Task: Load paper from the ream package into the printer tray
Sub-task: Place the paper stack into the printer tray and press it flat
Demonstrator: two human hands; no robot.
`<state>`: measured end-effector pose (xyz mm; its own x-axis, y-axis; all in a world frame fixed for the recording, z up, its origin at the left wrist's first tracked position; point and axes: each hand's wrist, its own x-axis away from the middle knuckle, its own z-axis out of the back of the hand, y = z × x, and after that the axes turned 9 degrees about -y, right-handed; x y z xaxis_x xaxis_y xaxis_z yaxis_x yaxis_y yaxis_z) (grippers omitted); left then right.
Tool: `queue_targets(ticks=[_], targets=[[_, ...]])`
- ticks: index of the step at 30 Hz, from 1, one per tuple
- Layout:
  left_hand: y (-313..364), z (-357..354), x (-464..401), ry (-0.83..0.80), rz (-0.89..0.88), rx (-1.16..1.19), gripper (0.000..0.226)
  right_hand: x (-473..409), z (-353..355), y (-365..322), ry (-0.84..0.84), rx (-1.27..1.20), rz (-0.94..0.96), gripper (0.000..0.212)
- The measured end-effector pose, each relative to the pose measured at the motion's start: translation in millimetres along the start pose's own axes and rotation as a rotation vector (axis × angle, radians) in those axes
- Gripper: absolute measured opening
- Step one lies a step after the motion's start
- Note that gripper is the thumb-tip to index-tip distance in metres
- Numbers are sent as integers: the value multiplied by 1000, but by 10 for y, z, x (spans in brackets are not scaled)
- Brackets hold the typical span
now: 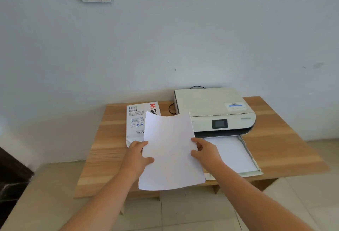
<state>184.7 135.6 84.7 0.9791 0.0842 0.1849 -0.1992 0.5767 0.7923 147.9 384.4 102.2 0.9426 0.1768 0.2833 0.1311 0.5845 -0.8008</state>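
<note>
From the head camera, a wooden table [102,150] stands against a pale wall. A printer [214,111] sits at about one o'clock on the tabletop, and its paper tray [254,164] is pulled out toward the person at about four o'clock, already showing white sheets inside. The ream package [134,120] lies flat at about eleven o'clock, just beside the printer, with its torn open end facing the person.

A stack of paper [170,151] is held up over the front middle of the table, between package and tray, clear of both. The left hand [136,154] grips its left edge, thumb on top and the other fingers hidden beneath. The right hand [205,150] pinches the right edge the same way, thumb on the sheet face. The far end of the stack bows a little upward.

The step in hand looks like carrying the stack over to the tray. To do it well, the sheets should probably be squared first, perhaps tapped on the table, since the edges seem slightly fanned. The stack then needs to swing toward three o'clock, line up with the tray's long sides, and go down flat on the paper already there. Keeping both grips until the stack sits level should stop sheets from slipping or curling.
</note>
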Motion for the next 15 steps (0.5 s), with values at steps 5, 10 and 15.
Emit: queue_targets(ticks=[5,10,15], targets=[[360,-384,-105,11,-19,34,66,-14,496,260,45,-8,2,47],[745,-885,-165,4,-17,22,66,-3,1033,599,43,1,0,48],[1052,-1365,-215,14,-7,2,67,-43,1535,909,15,25,4,49]])
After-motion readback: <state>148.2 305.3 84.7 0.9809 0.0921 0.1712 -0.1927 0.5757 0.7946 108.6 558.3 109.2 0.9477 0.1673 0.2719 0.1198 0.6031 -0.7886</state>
